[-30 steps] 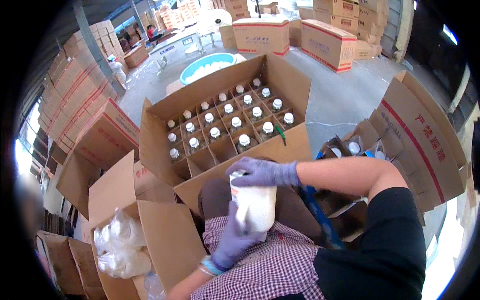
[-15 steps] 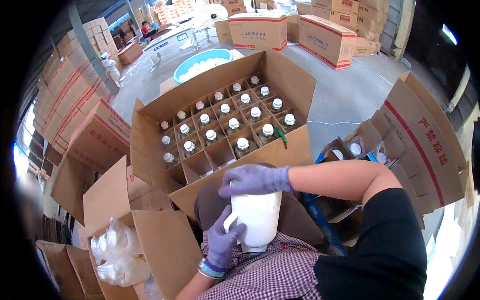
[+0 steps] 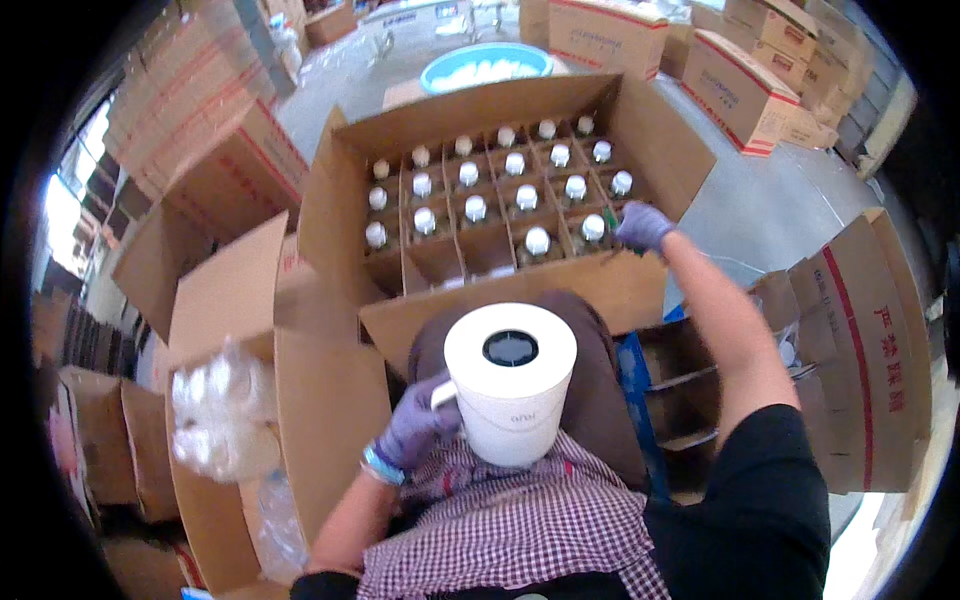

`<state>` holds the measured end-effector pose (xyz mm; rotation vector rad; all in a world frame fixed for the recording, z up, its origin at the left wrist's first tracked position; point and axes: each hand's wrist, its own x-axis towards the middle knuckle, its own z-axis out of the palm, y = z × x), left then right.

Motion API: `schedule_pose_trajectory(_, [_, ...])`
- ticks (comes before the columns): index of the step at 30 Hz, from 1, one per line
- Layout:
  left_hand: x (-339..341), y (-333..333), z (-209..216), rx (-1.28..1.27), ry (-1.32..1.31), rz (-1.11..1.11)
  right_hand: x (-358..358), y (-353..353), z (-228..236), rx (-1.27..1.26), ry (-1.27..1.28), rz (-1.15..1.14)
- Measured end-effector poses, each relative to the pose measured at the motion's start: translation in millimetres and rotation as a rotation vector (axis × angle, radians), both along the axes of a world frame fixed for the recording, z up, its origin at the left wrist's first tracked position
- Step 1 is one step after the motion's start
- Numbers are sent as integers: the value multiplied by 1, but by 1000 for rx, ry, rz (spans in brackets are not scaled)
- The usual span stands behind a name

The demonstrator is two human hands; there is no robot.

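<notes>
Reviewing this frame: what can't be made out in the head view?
- Right hand: what its fingertips grip at the divided carton is too small to tell.
- White jug: contents hidden, only a dark opening shows.
- Left hand: its grip is partly hidden behind the jug.
- Plastic bag: blurred, contents unclear.

– What is the room like?
– A grey concrete floor, with stacks of brown cardboard cartons along its far edge.
– And the light?
– Bright daylight enters through an opening on the left.
</notes>
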<state>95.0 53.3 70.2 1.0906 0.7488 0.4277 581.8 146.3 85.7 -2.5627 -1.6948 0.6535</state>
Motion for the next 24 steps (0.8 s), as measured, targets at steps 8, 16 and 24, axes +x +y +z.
schedule_pose_trajectory(8, [26,35,-20,-15,-272,-439,-138,-161,194,294,958,399])
schedule_pose_trajectory(16, [69,56,-28,-106,-345,-795,-183,-222,193,726,-129,1430])
schedule_pose_trajectory(24, [93,46,-9,-98,-433,-896,-184,-222,198,769,-143,1732])
